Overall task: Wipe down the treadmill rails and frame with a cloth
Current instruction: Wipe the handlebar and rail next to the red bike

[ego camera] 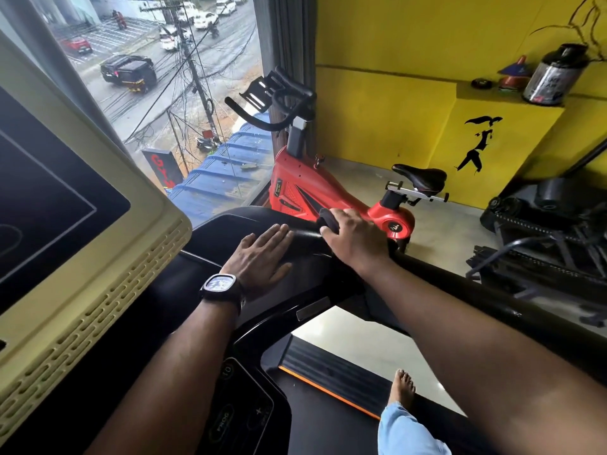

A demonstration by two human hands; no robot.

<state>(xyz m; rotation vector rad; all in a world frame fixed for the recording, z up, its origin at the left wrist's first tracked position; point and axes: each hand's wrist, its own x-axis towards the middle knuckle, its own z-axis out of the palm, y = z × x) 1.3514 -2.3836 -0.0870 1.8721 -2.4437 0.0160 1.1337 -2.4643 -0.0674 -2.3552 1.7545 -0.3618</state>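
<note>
Head view: right hand (356,241) grips one cloth (328,219); left hand (259,259) touches one rail (304,234).

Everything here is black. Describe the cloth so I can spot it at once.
Find the red bike by the window; in front of it runs the treadmill's black right rail. The right hand closes on that rail's front end, and the cloth is the dark wad poking out of its grip. It looks matte and soft, unlike the glossy rail.
</note>
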